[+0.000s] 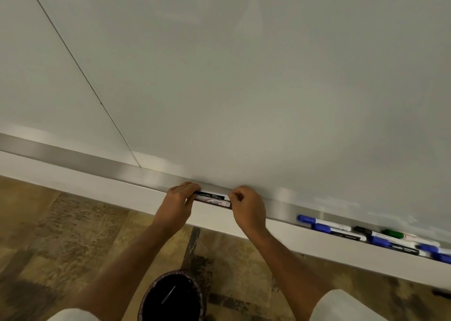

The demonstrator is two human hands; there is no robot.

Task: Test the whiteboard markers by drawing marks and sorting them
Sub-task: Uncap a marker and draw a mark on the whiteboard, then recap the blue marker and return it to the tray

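Two whiteboard markers lie side by side on the metal ledge (97, 161) under the whiteboard (244, 77): one with a black label (211, 195) and one with a white and red label (214, 201). My left hand (179, 203) grips their left ends, fingers curled over them. At their right ends my right hand (246, 207) pinches with curled fingers. The caps are hidden under my fingers. The whiteboard surface in view bears no marks.
Several more markers (366, 235), blue, black and green capped, lie in the ledge at the right. A dark round bin (170, 296) stands on the mottled brown floor below, between my forearms. A thin seam (80, 69) runs down the board at the left.
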